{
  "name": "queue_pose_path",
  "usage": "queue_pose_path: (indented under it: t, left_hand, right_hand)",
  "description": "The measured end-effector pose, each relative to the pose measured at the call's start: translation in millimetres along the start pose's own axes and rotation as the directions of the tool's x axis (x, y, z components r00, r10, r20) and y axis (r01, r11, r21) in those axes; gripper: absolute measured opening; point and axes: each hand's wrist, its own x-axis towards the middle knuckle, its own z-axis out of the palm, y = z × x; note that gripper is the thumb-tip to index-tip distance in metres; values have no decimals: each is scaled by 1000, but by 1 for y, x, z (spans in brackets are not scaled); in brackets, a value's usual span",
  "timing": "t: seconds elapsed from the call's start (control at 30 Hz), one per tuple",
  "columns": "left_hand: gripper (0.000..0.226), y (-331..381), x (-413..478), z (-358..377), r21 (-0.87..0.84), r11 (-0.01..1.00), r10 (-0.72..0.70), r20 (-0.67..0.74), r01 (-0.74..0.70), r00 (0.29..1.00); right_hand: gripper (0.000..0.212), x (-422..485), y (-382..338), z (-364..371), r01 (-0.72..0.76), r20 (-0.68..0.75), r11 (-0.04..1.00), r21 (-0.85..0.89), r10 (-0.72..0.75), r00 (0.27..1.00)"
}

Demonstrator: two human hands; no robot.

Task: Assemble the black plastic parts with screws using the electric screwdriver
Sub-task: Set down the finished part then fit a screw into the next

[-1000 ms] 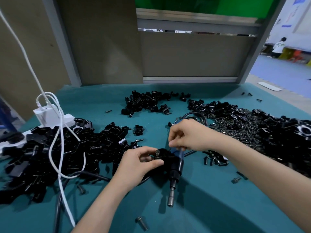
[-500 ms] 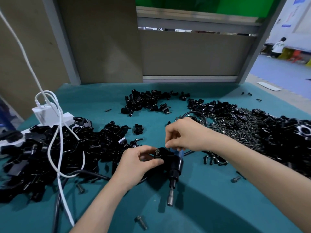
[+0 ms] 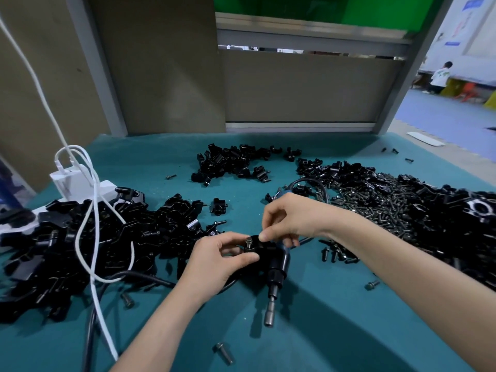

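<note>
In the head view, the left hand (image 3: 214, 264) pinches the black plastic part (image 3: 261, 249) just left of the electric screwdriver (image 3: 277, 264), gripped in the right hand's (image 3: 292, 221) curled fingers; the upright screw (image 3: 248, 240) should probably sit square before driving.

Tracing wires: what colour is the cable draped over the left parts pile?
The cable is white, seen best in the head view.

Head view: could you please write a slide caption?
Left hand holds a black plastic part with an upright screw; right hand grips the electric screwdriver.
</note>
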Motion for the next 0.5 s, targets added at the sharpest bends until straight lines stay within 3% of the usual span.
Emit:
queue_pose_path:
  t: [0.07, 0.2, 0.3, 0.5]
  left_hand:
    - [27, 2, -2, 1, 5, 999, 35, -32, -35, 999]
    - [30, 11, -5, 0, -92, 987, 115, -143, -129, 983]
    - [31, 16, -6, 0, -136, 969, 181, -176, -207, 967]
    - [33, 15, -7, 3, -58, 964, 246, -180, -260, 952]
  right_hand:
    - [18, 0, 0, 2, -44, 25, 996, 72, 42, 999]
    - [45, -6, -6, 0, -152, 160, 927, 343, 102, 982]
    - [38, -12, -10, 1, -170, 246, 840, 515, 45, 968]
    - [25, -17, -6, 17, -61, 59, 786, 615, 32, 998]
